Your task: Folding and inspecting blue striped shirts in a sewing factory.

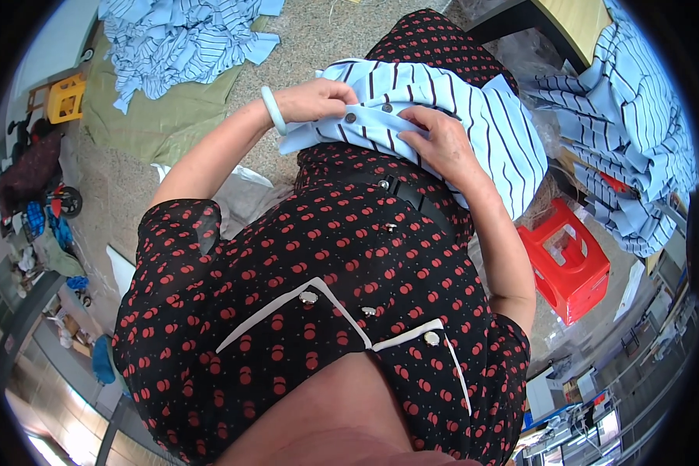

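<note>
A light blue shirt with dark stripes (489, 128) lies across my lap, its front band with dark round buttons (351, 118) facing up. My left hand (318, 101), with a pale bangle on its wrist, pinches the cloth beside one button. On the other side of the band, my right hand (439, 140) has thumb and fingers closed on the shirt's edge near a second button. Folds of cloth partly cover the fingertips of both hands.
A heap of similar striped shirts (182, 43) lies on a green cloth (144, 128) at the far left. More striped shirts (637, 116) hang in a pile at the right, by a wooden table (579, 27). A red plastic stool (571, 268) stands near my right elbow.
</note>
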A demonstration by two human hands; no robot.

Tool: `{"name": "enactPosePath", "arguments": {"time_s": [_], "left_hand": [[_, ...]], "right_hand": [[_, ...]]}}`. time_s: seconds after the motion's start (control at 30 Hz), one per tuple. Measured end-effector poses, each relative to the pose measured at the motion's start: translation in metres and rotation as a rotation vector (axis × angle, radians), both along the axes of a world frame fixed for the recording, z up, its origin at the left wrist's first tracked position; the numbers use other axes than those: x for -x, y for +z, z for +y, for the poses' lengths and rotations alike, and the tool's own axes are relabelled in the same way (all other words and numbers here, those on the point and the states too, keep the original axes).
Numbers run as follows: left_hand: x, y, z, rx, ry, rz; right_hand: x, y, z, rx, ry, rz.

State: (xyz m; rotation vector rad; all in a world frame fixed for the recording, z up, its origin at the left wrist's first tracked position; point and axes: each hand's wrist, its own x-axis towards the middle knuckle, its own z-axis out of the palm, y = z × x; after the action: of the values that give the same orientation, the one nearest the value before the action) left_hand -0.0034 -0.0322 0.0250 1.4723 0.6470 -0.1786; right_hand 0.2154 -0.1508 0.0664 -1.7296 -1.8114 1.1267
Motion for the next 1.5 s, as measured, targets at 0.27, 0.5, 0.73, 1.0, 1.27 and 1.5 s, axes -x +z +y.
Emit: {"name": "enactPosePath", "arguments": {"time_s": [0.27,0.5,0.73,1.0,1.27,1.5], "left_hand": [[-0.054,0.013,-0.013,-0.666,-0.058,0.083],[-0.058,0.006,-0.011,-0.531,0.009,0.022],[-0.057,0.008,-0.007,-0.513,-0.04,0.038],[-0.059,0.007,-0.016,-0.533,0.054,0.137],[-0.058,0.002,-0.028,-0.54,0.176,0.076],[-0.057,0.002,-0.027,-0.431,0.179,0.1]], "right_hand": [[0.007,0.001,0.006,0.076,-0.028,-0.053],[0.012,-0.009,0.004,-0.103,-0.007,-0.059],[0.019,-0.014,0.005,-0.328,0.047,-0.189],[0.022,-0.015,0.003,-0.27,-0.039,-0.202],[0.019,-0.016,0.006,-0.131,-0.199,-0.013],[0.023,-0.019,0.006,-0.137,-0.278,0.037]]}}
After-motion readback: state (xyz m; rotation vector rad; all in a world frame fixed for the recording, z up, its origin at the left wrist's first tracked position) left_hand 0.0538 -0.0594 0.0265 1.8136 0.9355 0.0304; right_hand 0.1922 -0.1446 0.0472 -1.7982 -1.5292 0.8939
